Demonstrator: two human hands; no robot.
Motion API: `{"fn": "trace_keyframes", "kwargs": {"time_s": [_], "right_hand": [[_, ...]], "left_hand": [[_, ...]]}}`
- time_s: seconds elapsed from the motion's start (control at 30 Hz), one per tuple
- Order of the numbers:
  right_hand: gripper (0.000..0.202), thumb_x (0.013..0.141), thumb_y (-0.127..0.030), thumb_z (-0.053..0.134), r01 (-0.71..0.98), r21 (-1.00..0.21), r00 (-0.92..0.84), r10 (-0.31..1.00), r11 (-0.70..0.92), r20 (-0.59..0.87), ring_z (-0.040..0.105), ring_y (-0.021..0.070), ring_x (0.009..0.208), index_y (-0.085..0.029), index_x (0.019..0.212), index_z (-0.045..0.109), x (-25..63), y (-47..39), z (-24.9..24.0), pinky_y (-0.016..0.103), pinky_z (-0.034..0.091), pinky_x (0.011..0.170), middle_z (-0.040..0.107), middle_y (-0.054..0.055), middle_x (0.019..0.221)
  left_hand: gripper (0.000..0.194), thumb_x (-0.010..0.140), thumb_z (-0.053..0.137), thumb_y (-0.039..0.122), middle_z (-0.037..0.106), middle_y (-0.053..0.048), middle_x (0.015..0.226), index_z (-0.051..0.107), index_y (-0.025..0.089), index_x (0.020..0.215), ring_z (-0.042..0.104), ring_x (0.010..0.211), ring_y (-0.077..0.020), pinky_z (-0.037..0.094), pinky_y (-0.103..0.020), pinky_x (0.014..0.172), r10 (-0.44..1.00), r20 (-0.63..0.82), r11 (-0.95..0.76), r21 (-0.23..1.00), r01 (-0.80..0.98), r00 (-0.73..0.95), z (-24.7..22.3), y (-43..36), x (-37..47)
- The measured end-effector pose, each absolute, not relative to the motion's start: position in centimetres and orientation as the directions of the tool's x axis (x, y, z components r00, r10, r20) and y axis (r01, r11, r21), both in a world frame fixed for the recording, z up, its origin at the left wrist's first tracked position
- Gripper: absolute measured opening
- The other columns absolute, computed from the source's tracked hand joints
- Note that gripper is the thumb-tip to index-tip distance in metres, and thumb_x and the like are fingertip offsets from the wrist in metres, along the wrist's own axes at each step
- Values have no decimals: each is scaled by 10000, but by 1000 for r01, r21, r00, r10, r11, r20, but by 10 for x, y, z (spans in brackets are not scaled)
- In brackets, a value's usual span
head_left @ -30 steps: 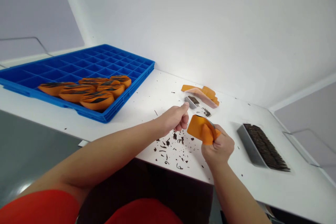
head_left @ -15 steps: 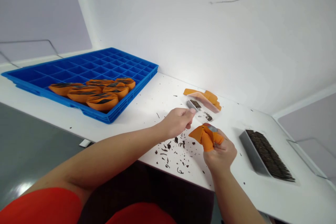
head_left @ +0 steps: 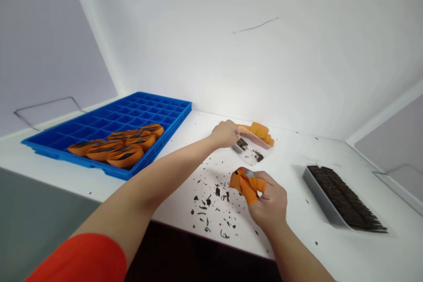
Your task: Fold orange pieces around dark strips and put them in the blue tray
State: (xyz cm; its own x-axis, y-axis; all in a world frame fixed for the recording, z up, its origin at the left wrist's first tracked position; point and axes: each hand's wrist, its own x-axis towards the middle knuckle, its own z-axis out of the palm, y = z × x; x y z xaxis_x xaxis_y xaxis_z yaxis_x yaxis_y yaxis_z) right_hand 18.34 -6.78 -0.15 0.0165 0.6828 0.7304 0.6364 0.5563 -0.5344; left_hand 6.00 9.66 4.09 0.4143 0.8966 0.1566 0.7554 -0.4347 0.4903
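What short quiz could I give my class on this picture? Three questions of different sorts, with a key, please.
1. Count: how many orange bundles can be seen in the blue tray?
2. Choose: which holds the orange piece nearer the front of the table, the left hand or the right hand?
3. True or false: the grey box on the right holds dark strips.

Key:
1. Six.
2. The right hand.
3. True.
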Motion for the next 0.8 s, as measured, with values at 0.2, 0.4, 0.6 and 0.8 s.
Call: {"fn": "trace_keyframes", "kwargs": {"time_s": [0.2, 0.4, 0.6, 0.8], "right_hand": [[335, 847, -294, 553, 628, -543, -8, 703, 557, 712, 523, 92, 505, -176, 536, 591, 187, -66, -1, 208, 418, 463, 560, 11, 600], [317, 849, -281, 541, 603, -547, -26, 700, 580, 714, 538, 100, 537, -176, 551, 574, 186, -66, -2, 210, 431, 487, 554, 14, 606], [336, 853, -291, 540, 607, -551, -12, 700, 573, 714, 549, 103, 543, -176, 540, 571, 186, -67, -2, 209, 434, 486, 565, 18, 600], [337, 854, -259, 541, 571, -572, 10, 692, 589, 722, 557, 102, 550, -171, 530, 569, 185, -64, -2, 213, 451, 507, 558, 9, 596]], "left_hand": [[406, 521, 669, 78, 538, -68, 1194, 715, 296, 859, 369, 1167, -368, 205, -576, 998, 877, -37, -440, 340, 831, 479, 52, 135, 95], [416, 496, 636, -7, 622, -34, 1050, 731, 317, 739, 440, 1089, -354, 239, -569, 970, 833, -213, -409, 386, 827, 511, 63, 130, 102], [514, 521, 649, 69, 606, -87, 1095, 709, 314, 969, 484, 1045, -364, 343, -519, 899, 879, -132, -369, 419, 830, 458, 60, 130, 89], [400, 579, 655, 125, 626, -73, 1045, 697, 261, 953, 531, 1004, -299, 382, -404, 892, 916, 28, -353, 527, 773, 399, 67, 133, 80]]}}
